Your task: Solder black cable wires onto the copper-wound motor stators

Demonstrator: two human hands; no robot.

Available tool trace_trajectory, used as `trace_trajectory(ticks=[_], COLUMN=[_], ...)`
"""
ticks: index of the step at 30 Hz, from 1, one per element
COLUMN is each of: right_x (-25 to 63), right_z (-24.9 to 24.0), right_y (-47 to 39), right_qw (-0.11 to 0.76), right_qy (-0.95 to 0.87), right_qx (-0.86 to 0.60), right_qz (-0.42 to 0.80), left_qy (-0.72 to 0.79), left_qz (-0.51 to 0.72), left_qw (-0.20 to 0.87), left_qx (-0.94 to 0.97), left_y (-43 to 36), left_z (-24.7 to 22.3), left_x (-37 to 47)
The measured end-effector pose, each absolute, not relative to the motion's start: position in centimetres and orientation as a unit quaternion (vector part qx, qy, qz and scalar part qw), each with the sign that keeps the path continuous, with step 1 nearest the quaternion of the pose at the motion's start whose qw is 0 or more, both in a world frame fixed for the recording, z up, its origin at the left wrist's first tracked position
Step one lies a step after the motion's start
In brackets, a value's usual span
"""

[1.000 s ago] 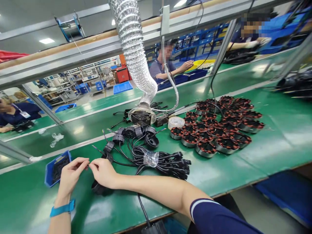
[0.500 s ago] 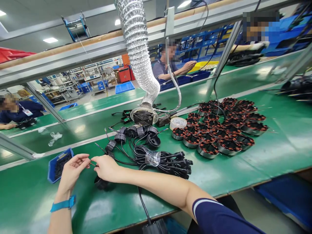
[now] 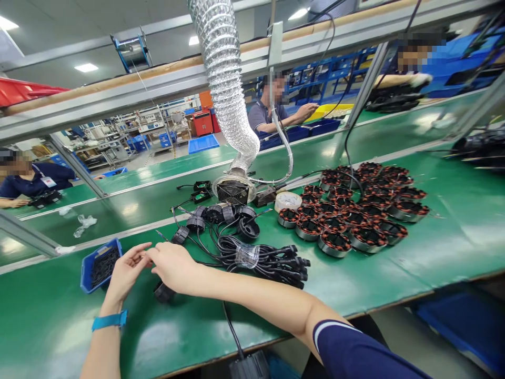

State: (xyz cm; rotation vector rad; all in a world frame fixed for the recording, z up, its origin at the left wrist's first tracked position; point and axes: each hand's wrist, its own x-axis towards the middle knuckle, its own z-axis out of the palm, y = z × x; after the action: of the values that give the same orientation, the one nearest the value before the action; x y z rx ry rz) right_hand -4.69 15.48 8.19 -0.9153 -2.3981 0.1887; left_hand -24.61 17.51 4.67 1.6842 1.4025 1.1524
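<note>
My left hand (image 3: 129, 267) and my right hand (image 3: 172, 264) meet fingertip to fingertip above the green table, left of centre. Both are closed in a pinch; the thin wire between them is mostly hidden by the fingers. Just under my right hand sits a round black cap (image 3: 162, 292). Left of my left hand stands a blue bin (image 3: 86, 278) with small dark pieces (image 3: 105, 267) in it. On the right lies a bundle of black cables (image 3: 272, 263) tied with clear wrap, with several black round caps (image 3: 195, 223) behind it.
Several copper-wound motor stators (image 3: 334, 242) cover the table's right side, beside a tape roll (image 3: 288, 201). A fume duct (image 3: 226, 89) hangs down to a round grille (image 3: 233, 192). A black box (image 3: 250, 366) is at the front edge. Other people work across the bench.
Both hands have shifted slightly up and right in view, and their fingertips have come closer together. The wire seen between them earlier is now mostly covered. The camera view has shifted a little.
</note>
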Motion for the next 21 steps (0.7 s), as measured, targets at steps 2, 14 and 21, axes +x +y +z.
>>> trace_trajectory(ticks=[2, 14, 21], right_x=[-3.7, 8.7, 9.4], right_z=[9.4, 5.4, 1.9], right_y=[13.9, 2.3, 1.1], right_qw=[0.254, 0.092, 0.191], right_qy=[-0.921, -0.990, -0.963], right_qx=[-0.293, -0.106, -0.138], right_qz=[0.040, -0.018, -0.134], left_qy=[0.592, 0.722, 0.841], left_qz=[0.459, 0.398, 0.249], left_qw=[0.226, -0.213, -0.134], left_qx=[0.622, 0.524, 0.462], left_y=[18.1, 19.1, 18.5], left_z=[4.2, 2.0, 2.4], left_x=[-25.7, -31.4, -35.1])
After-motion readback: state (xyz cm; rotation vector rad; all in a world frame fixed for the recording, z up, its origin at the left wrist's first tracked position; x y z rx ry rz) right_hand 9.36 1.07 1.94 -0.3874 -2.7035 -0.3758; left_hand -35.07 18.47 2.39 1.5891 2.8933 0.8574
